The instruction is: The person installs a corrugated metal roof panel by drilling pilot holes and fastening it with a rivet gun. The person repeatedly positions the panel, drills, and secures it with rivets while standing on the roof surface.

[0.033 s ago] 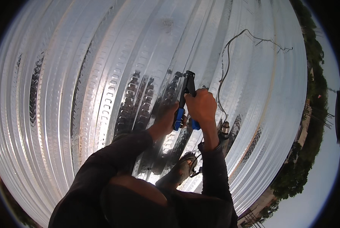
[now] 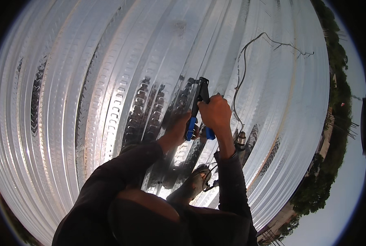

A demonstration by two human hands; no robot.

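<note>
Both my hands are on a hand riveter (image 2: pixel 200 93) with a black body and two blue-gripped handles. My left hand (image 2: pixel 179 130) is closed around the left handle. On the other handle my right hand (image 2: pixel 215 111) is clenched, its blue end showing below the fist. The tool's black head points away from me, over a narrow seam between ribs of the shiny corrugated metal sheet (image 2: pixel 166 37). Whether the tip touches the metal cannot be made out. The fingers on the far side of the handles are partly hidden.
A power drill (image 2: pixel 241 141) lies beside my right forearm, partly covered by it. A thin dark cable (image 2: pixel 246 65) winds across the sheet at the upper right. My foot (image 2: pixel 193 186) rests on the sheet below my hands. Trees (image 2: pixel 314 192) stand past the right edge.
</note>
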